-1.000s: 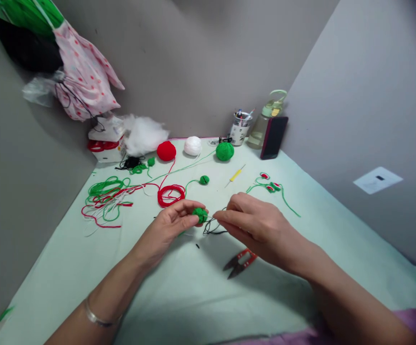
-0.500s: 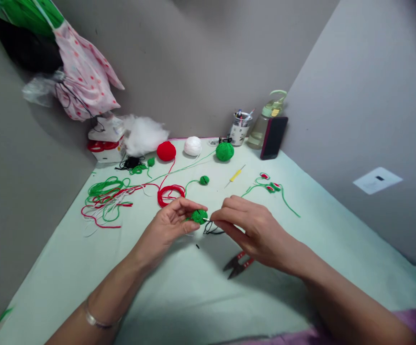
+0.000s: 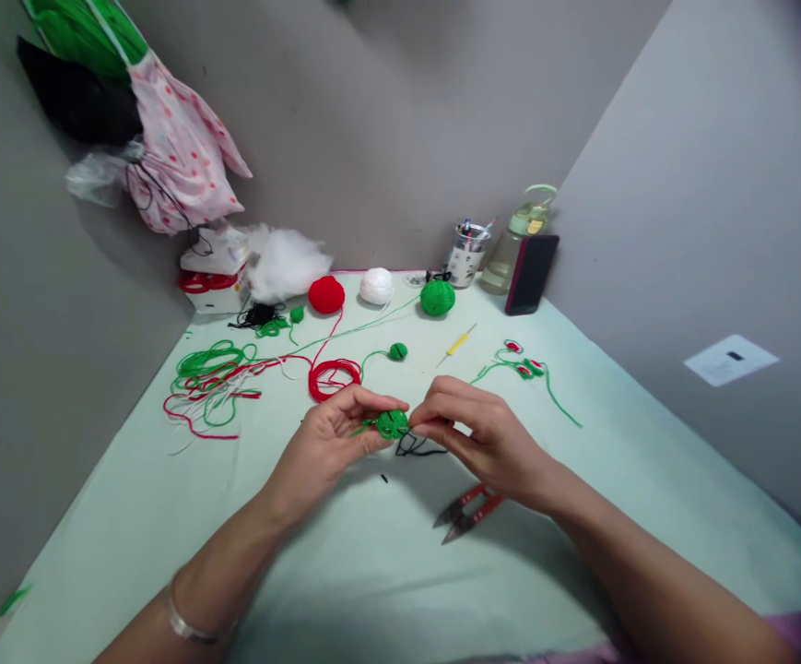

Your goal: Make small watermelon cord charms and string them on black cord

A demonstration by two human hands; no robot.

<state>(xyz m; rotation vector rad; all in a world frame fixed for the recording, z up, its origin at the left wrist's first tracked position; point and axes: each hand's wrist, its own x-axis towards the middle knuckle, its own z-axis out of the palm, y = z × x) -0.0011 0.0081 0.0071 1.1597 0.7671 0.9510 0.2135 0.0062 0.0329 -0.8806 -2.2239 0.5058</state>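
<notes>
My left hand (image 3: 331, 438) pinches a small green crocheted ball (image 3: 393, 424) between thumb and fingers. Dark strands of yarn cross the ball's surface, and a green tail sticks out on its left. At the ball's right side, my right hand (image 3: 473, 433) is closed in a pinch on a thin needle, now mostly hidden by the fingertips. Black yarn (image 3: 418, 447) hangs in loops beneath that hand. Below it on the table lie red-handled thread snips (image 3: 467, 513), blades toward the left. A short black scrap (image 3: 384, 479) rests near them.
Behind my hands are a second green ball (image 3: 398, 351), a yellow crochet hook (image 3: 456, 345) and a red yarn coil (image 3: 335, 379). Tangled yarn (image 3: 210, 387) spreads at left; red-and-green pieces (image 3: 528, 368) lie at right. Yarn balls (image 3: 326, 294), a bottle (image 3: 500, 263) and a phone (image 3: 533, 274) stand at the back.
The green ball has turned in my left hand, showing more dark strands. My right fingertips have come close against it, and the needle's shiny shaft no longer shows clearly. The whole view has shifted slightly.
</notes>
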